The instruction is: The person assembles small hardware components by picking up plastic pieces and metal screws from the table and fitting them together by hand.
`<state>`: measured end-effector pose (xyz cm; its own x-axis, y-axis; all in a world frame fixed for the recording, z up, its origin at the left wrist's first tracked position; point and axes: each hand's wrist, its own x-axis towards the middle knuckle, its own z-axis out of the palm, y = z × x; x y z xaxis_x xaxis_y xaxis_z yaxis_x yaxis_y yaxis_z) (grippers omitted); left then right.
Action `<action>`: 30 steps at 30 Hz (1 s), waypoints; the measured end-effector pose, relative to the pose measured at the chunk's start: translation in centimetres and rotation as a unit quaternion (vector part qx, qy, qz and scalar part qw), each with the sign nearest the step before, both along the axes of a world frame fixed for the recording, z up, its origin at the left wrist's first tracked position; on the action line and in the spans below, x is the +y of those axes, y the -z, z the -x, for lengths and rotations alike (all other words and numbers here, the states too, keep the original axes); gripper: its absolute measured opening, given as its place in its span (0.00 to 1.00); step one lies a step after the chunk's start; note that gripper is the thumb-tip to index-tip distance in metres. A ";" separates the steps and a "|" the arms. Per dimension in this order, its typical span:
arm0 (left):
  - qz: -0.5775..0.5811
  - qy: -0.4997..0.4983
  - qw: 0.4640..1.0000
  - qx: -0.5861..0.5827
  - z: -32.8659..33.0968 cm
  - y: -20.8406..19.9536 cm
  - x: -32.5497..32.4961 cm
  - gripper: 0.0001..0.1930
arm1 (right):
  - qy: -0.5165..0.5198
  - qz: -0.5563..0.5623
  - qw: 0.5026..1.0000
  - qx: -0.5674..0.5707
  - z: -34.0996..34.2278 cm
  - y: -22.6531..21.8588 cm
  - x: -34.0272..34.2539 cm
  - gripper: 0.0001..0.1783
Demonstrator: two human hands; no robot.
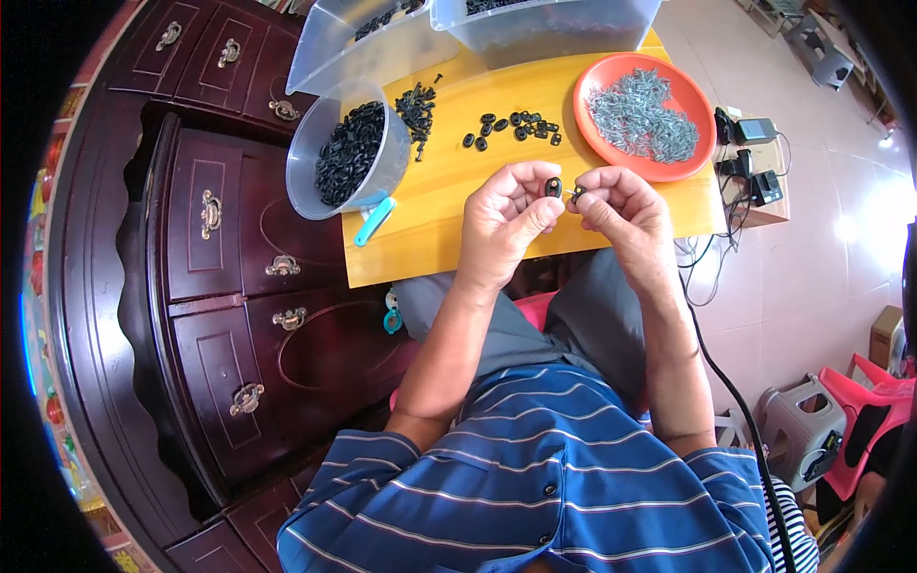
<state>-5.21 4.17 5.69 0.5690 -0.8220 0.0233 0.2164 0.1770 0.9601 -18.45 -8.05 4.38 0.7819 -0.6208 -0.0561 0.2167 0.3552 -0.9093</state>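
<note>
Above the near part of the yellow table (411,244), both hands are raised close together. Thumb and fingers of my left hand (503,218) pinch a small black oval plastic piece (553,187) with a light spot in its middle. A smaller black piece (579,192) is pinched in my right hand (629,218), with a thin metallic pin or screw pointing toward the left hand's piece. The two pieces appear just apart. Beyond the hands lie several loose black oval pieces (504,124). Farther right, an orange-red plate (704,158) holds a heap of silvery metal screws or pins (642,116).
A clear tub (394,158) of black pieces stands at the left, beside a loose black pile (416,113) and a teal-handled tool (374,222). Two clear bins (564,33) occupy the back. Dark wooden drawers (224,239) border the left; adapters (755,131) and cables sit right.
</note>
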 end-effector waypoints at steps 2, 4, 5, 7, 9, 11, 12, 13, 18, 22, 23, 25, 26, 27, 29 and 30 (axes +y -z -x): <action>-0.003 0.004 1.000 -0.017 0.0 0.0 0.0 0.16 | -0.006 0.000 1.000 0.012 0.1 -0.3 0.0 0.11; -0.003 0.003 1.000 -0.027 0.2 0.0 -0.1 0.16 | -0.004 0.003 1.000 0.012 0.0 -0.3 0.1 0.11; -0.003 0.002 0.999 -0.038 0.2 0.0 -0.2 0.16 | -0.002 0.006 1.000 0.012 0.0 -0.2 0.1 0.10; -0.005 0.002 0.999 -0.043 0.2 0.0 -0.2 0.16 | -0.001 0.007 1.000 0.011 0.0 -0.2 0.1 0.10; -0.006 0.003 0.999 -0.048 0.1 0.0 -0.3 0.16 | -0.001 0.009 1.000 0.010 0.0 -0.1 0.0 0.10; -0.013 0.006 0.997 -0.071 0.0 -0.1 -0.4 0.16 | 0.002 0.016 1.000 0.018 0.0 -0.1 0.0 0.10; -0.013 0.005 0.997 -0.071 -0.1 0.0 -0.4 0.16 | 0.002 0.016 1.000 0.018 0.0 0.0 0.0 0.10; -0.009 0.006 0.996 -0.087 -0.3 0.2 -0.4 0.15 | 0.002 0.020 1.000 0.020 -0.1 0.0 0.0 0.10; -0.017 0.018 0.995 -0.095 -0.4 0.2 -0.3 0.15 | 0.001 0.030 0.999 0.024 -0.1 0.0 0.1 0.10; -0.023 0.015 0.995 -0.097 -0.4 0.2 -0.3 0.15 | 0.002 0.039 0.999 0.025 -0.1 0.1 0.1 0.09; -0.024 0.016 0.995 -0.098 -0.4 0.1 -0.3 0.15 | 0.000 0.042 0.999 0.029 -0.1 0.1 0.1 0.09; -0.030 0.021 0.993 -0.113 -0.5 0.3 -0.3 0.15 | -0.001 0.044 0.999 0.029 0.0 0.1 0.1 0.09; -0.036 0.026 0.991 -0.129 -0.5 0.4 -0.3 0.15 | -0.002 0.045 0.999 0.029 0.0 0.1 0.1 0.09; -0.036 0.026 0.991 -0.129 -0.4 0.4 -0.3 0.15 | -0.002 0.045 0.999 0.029 0.0 0.2 0.1 0.09; -0.040 0.021 0.988 -0.145 -0.3 0.6 -0.4 0.15 | -0.012 0.034 0.999 0.016 0.0 0.6 -0.1 0.09; -0.040 0.021 0.988 -0.145 -0.3 0.6 -0.4 0.15 | -0.012 0.035 0.999 0.015 0.0 0.5 -0.1 0.09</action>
<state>-4.90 3.77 5.07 0.5133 -0.8505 0.1146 -0.0642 0.0951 0.9934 -18.47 -8.13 3.85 0.7947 -0.6058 -0.0382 0.1805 0.2959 -0.9380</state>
